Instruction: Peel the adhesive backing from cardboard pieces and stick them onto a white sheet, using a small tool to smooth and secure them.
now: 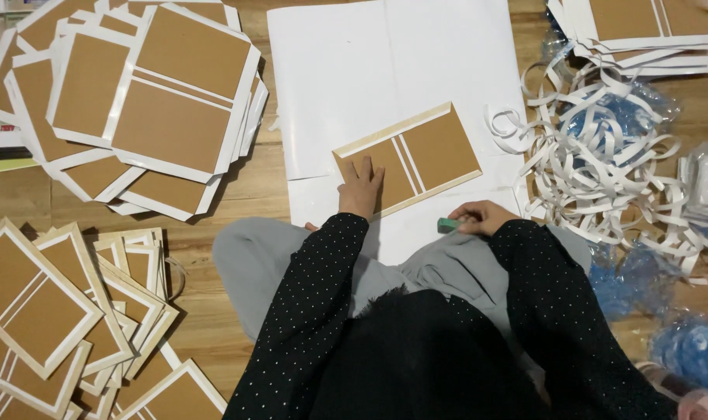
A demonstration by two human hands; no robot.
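Note:
A brown cardboard panel point(428, 152) with white strips lies tilted on a large white sheet point(385, 70) spread on the wooden floor. My left hand point(360, 187) rests flat on the panel's near left corner, fingers apart. My right hand point(482, 216) sits at the sheet's near edge, closed around a small green object point(448, 225) that pokes out to the left. Both arms wear black dotted sleeves, and grey trousers show beneath them.
Stacks of similar brown panels with white borders lie at the upper left point(159, 101), lower left point(58, 311) and top right point(642, 27). A heap of curled white paper strips point(603, 155) and blue plastic wrap point(692, 342) fill the right side.

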